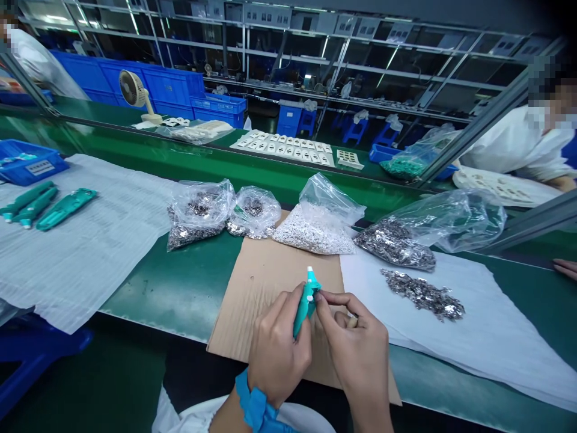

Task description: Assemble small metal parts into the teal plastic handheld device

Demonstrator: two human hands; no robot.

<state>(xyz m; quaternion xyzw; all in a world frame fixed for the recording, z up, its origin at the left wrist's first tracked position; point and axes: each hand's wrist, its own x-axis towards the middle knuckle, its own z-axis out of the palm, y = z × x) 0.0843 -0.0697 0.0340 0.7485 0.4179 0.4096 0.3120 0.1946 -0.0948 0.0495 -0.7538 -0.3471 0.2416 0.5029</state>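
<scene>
My left hand (pixel 279 343) is wrapped round a teal plastic tool housing (pixel 305 310) with a white tip, held tilted upward over the cardboard sheet (pixel 256 282). A small white spot shows on the housing's side. My right hand (pixel 354 337) is closed in a pinch against the housing's upper right side; whatever lies between thumb and forefinger is too small to make out. A pale beige bit (pixel 352 322) shows among the curled fingers of that hand. To the right, a pile of small shiny metal pieces (pixel 424 294) lies on white sheeting (pixel 487 337).
Behind the cardboard stand transparent bags of metal pieces (pixel 198 219) and a bag of small white parts (pixel 311 231). At left, several teal housings (pixel 67 209) lie on white foam sheet (pixel 90 240) near a blue bin (pixel 33 162). Co-workers sit beyond; another person's hand (pixel 565 269) is at the right edge.
</scene>
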